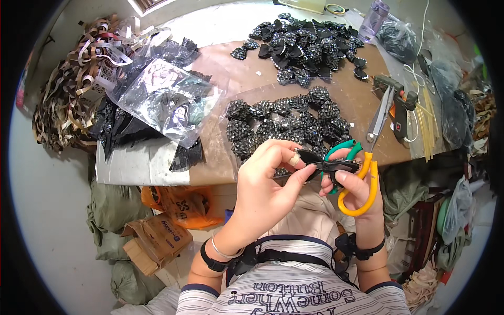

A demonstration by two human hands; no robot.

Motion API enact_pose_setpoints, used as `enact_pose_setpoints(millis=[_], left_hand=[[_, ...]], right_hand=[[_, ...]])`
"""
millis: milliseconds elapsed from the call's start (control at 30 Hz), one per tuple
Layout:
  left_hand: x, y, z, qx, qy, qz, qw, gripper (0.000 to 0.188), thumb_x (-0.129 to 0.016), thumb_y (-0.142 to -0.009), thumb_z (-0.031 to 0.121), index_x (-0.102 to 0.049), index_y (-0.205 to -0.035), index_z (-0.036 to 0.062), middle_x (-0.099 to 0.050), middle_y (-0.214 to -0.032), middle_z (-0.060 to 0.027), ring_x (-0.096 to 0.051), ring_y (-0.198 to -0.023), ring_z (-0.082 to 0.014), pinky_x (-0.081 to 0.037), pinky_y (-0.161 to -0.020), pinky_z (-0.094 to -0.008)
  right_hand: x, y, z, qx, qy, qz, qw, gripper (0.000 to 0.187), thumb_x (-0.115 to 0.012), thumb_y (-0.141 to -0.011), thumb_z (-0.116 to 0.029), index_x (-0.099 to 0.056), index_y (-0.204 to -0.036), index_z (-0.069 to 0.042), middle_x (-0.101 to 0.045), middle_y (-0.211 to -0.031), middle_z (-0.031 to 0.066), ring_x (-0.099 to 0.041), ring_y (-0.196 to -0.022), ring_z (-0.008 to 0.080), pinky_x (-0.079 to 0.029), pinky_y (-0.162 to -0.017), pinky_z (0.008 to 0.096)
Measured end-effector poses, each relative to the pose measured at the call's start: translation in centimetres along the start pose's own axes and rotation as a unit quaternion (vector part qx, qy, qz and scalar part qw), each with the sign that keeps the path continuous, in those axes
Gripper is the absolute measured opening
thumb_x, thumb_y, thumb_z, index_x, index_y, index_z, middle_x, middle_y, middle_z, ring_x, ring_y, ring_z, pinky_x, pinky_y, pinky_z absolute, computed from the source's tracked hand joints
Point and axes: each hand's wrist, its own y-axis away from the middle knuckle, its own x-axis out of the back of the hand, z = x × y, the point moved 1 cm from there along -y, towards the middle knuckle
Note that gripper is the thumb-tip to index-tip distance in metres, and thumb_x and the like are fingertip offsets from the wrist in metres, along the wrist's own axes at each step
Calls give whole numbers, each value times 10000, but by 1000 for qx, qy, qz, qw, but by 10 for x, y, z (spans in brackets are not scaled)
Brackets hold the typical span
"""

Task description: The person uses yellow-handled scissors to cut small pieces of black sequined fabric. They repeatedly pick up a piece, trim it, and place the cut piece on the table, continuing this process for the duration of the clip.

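Pinching a black bow [340, 166] btwn both hands: L hand [268, 184] has thumb + fingertips narrow on its L end, R hand [362, 191] has thumb pressed on its R end. R hand also carries scissors [379, 123], yellow loop [375, 186] by the palm, blades pointing away; green loop [355, 150] shows at the fingers, can't tell if same pair. Just past the hands: dark beaded pieces [310, 128] massed on the table [241, 68]. Beyond R hand: glue gun [400, 114] near the blade tips, pale glue sticks [426, 126] to its R. Beyond L hand, off to its L: clear plastic bag [163, 102], & farther L, tangle of ribbon strips [63, 105]. Farthest, past both hands: big heap of beaded bows [310, 47], w/ pale purple bottle [374, 22] at its R.
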Motion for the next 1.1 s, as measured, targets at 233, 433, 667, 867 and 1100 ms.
enact_pose_setpoints(millis=[233,433,667,867,1100], left_hand=[[6,-7,-2,109,89,-22,990,161,-733,-783,-53,-601,-875,-44,-582,-1037,-104,-590,-891,-106,-513,-807,-243],[14,-10,-1,108,105,-26,988,163,-728,-790,-53,-599,-890,-40,-588,-1022,-101,-593,-888,-103,-512,-795,-241],[17,-8,4,230,276,-104,927,328,-660,-834,-70,-538,-1134,-18,-608,-1024,-66,-594,-885,-89,-506,-787,-236],[20,-1,-12,202,269,11,942,368,-592,-904,-29,-539,-1268,-40,-659,-1094,-114,-637,-938,-110,-528,-809,-238],[13,9,-17,164,236,43,957,373,-620,-896,-15,-569,-1266,-33,-606,-1116,-53,-555,-927,-44,-483,-699,-179]], right_hand=[[-3,-4,-2,3,2,36,999,274,-572,-836,-9,-534,-1092,82,-638,-864,171,-685,-716,253,-606,-663,412],[-3,-9,-3,-22,-32,43,998,282,-567,-833,-10,-527,-1097,81,-639,-852,173,-685,-685,256,-608,-637,399],[-2,-22,-16,-66,89,-28,993,227,-611,-857,-51,-556,-1061,32,-643,-772,97,-626,-574,142,-541,-508,263],[7,-11,-43,9,352,54,934,153,-708,-821,-92,-568,-844,-35,-541,-693,-35,-467,-614,15,-380,-537,183],[2,10,-44,73,734,-79,670,289,-721,-699,-189,-526,-825,-18,-547,-692,129,-556,-636,331,-422,-562,382]])
